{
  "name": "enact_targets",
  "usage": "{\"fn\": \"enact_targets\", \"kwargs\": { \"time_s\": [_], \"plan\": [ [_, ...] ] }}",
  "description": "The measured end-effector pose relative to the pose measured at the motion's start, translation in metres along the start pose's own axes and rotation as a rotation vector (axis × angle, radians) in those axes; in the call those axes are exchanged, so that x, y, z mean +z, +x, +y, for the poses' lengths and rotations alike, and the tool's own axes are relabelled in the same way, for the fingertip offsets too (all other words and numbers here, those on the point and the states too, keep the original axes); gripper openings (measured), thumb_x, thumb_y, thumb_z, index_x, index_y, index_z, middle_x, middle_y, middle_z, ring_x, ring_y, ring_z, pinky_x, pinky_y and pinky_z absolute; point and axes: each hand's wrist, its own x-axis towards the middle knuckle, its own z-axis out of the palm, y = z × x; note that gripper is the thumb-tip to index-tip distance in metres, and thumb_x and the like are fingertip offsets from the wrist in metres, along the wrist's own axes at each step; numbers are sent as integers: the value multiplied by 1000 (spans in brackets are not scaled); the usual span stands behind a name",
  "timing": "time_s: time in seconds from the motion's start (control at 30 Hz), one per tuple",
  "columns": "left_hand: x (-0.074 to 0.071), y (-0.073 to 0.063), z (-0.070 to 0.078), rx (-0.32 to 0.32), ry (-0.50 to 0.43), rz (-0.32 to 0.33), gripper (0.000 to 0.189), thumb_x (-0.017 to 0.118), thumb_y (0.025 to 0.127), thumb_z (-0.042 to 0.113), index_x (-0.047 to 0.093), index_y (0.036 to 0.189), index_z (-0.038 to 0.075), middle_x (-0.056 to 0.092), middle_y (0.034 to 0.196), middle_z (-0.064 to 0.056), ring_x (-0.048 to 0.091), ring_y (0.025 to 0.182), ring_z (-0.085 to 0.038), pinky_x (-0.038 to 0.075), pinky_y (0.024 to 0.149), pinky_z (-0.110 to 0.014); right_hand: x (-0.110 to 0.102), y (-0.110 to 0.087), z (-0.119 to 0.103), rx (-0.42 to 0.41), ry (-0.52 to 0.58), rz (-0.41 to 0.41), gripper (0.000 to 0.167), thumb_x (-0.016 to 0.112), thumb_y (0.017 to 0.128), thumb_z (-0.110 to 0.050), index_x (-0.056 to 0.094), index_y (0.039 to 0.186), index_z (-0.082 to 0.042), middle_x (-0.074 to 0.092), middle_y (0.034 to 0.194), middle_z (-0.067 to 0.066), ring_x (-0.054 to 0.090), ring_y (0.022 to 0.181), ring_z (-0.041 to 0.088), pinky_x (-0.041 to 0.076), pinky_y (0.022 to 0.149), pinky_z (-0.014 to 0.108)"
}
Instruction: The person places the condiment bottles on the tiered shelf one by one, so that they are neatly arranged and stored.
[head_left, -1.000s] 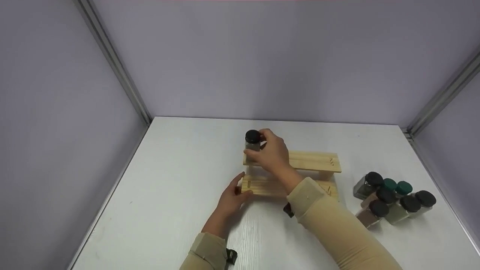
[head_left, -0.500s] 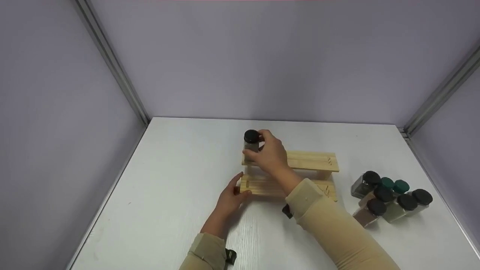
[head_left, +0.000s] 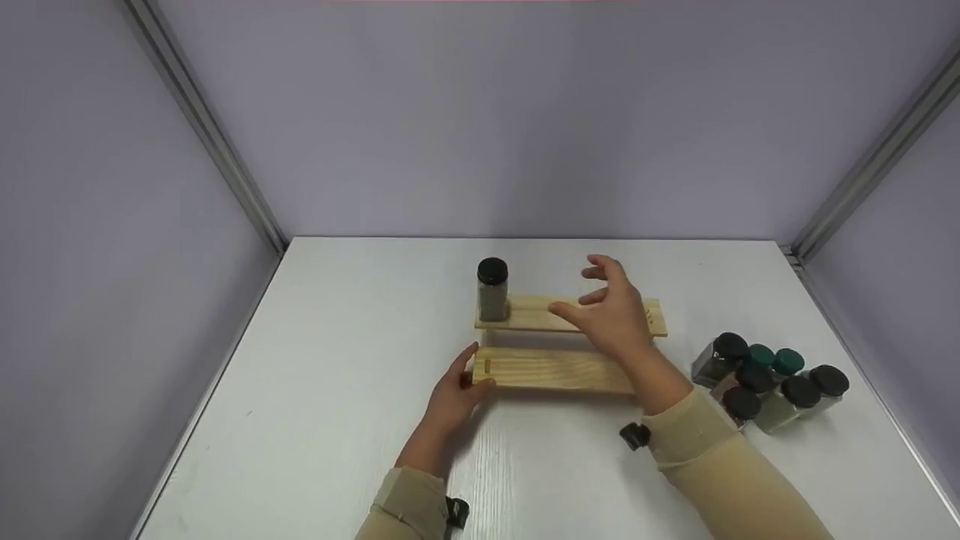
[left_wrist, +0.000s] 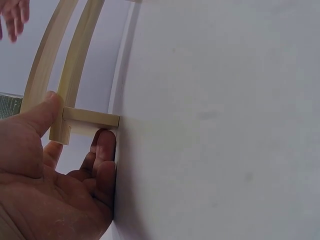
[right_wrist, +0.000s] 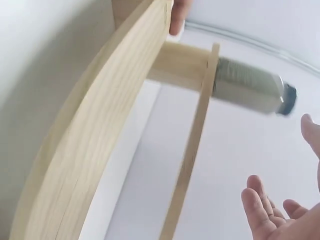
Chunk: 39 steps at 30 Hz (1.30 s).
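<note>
A two-tier wooden spice rack [head_left: 555, 369] stands on the white table. At the left end of its upper tier a spice jar [head_left: 493, 298] with a black lid stands upright; in the right wrist view the jar [right_wrist: 247, 86] shows greyish-green contents. My left hand [head_left: 450, 401] grips the left end of the lower tier, its thumb [left_wrist: 42, 112] on the board and other fingers curled under. Over the right part of the rack hovers my right hand [head_left: 615, 315], fingers spread and holding nothing, apart from the jar. My right forearm covers the lower tier's right end.
To the right of the rack stand several spice jars in a cluster, some with black lids [head_left: 800, 391], others with green lids [head_left: 788, 361]. Grey-lilac walls [head_left: 480, 120] enclose the table [head_left: 300, 390] at the back and both sides.
My right hand has let go of the jar and moved to the right. The jar stays on the upper tier. My left hand keeps its grip, and the head view has shifted slightly.
</note>
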Motion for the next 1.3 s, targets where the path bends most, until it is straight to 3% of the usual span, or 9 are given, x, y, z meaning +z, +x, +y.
{"fn": "enact_targets", "kwargs": {
  "time_s": [0.13, 0.37, 0.5, 0.63, 0.8, 1.03, 1.13, 1.2, 1.3],
  "plan": [
    [-3, -2, -1, 0, 16, -4, 73, 71, 104, 29, 36, 167, 16, 64, 121, -15, 58, 104, -23, 52, 90, -42, -40, -22, 16, -2, 16, 122, 93, 90, 88, -36, 38, 161, -11, 54, 146, 9, 59, 116, 25, 52, 91, 37],
    [-8, -2, -2, 13, 49, 14, 74, 72, 104, 30, 36, 166, 14, 63, 112, -14, 55, 95, -22, 51, 83, -40, -95, -51, 34, 6, 17, 459, 80, 90, 89, -19, 45, 154, -7, 60, 137, 9, 56, 117, 15, 46, 97, 27],
    [-8, -2, -5, 8, 37, 10, 74, 72, 104, 28, 36, 167, 13, 62, 103, -10, 55, 90, -20, 52, 79, -37, -115, -69, 50, 36, 5, 584, 66, 84, 92, -10, 50, 149, -5, 62, 130, 3, 57, 112, 9, 45, 94, 25],
    [-9, -3, -5, 18, 38, 16, 75, 72, 104, 29, 35, 167, 13, 64, 115, -16, 57, 97, -24, 52, 86, -42, -124, -85, 70, 84, -9, 653, 53, 78, 95, -5, 55, 143, -4, 60, 121, -5, 58, 107, 6, 45, 90, 23],
    [-9, -5, -4, 11, 42, 21, 75, 70, 105, 30, 33, 168, 14, 56, 145, -28, 59, 122, -34, 51, 99, -52, -122, -107, 92, 186, -33, 673, 49, 76, 97, -10, 56, 140, 0, 58, 121, -5, 55, 106, 5, 44, 91, 21],
    [-10, -5, -1, -8, 59, 34, 74, 69, 106, 33, 32, 168, 15, 57, 140, -29, 58, 114, -36, 50, 97, -52, -107, -136, 119, 346, -77, 588, 65, 78, 97, -19, 48, 149, 5, 53, 141, 17, 51, 125, 23, 45, 100, 31],
    [-11, -4, -1, -2, 70, 51, 74, 69, 105, 32, 33, 168, 14, 53, 149, -27, 55, 120, -33, 48, 102, -53, -103, -140, 128, 391, -90, 523, 72, 79, 98, -23, 43, 154, 4, 50, 147, 22, 50, 130, 32, 44, 101, 38],
    [-11, -3, -1, -6, 62, 57, 74, 69, 105, 31, 33, 168, 13, 54, 148, -28, 55, 118, -34, 47, 102, -54, -102, -140, 131, 398, -87, 489, 73, 80, 98, -23, 42, 154, 5, 49, 147, 24, 51, 131, 35, 45, 100, 33],
    [-10, -2, 0, -7, 67, 66, 74, 70, 105, 30, 34, 167, 12, 51, 152, -28, 55, 121, -33, 46, 106, -54, -100, -140, 135, 392, -90, 447, 72, 81, 97, -20, 43, 153, 6, 52, 145, 27, 55, 131, 39, 45, 90, 13]
  ]
}}
